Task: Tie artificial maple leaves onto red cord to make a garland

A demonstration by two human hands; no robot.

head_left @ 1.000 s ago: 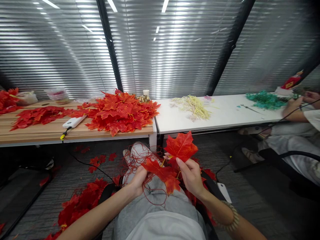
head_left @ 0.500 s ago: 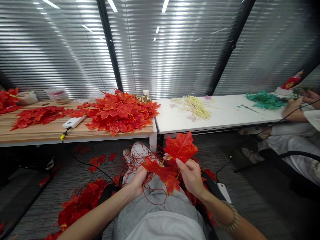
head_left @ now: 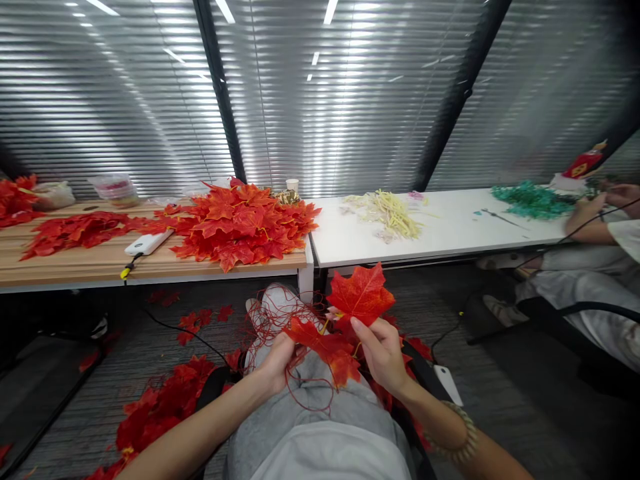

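Note:
Over my lap, my left hand (head_left: 279, 360) pinches the edge of a red artificial maple leaf (head_left: 327, 350), whose yellow stem points up. My right hand (head_left: 383, 353) is closed on a second maple leaf (head_left: 361, 293), held upright with its face toward me. The two leaves overlap near their stems, and my fingertips hide part of the join. Thin red cord (head_left: 287, 312) lies tangled over my knee, with a loop (head_left: 313, 408) hanging below the left leaf. More red leaves show behind my right hand.
A wooden table (head_left: 260, 268) ahead bears a large pile of maple leaves (head_left: 245, 223) and a white power bank (head_left: 149, 243). On the white table (head_left: 350, 250) lie yellow strips (head_left: 393, 213), tweezers (head_left: 500, 217) and teal foliage (head_left: 533, 200). A co-worker's hand (head_left: 587, 217) is far right. Leaves litter the floor.

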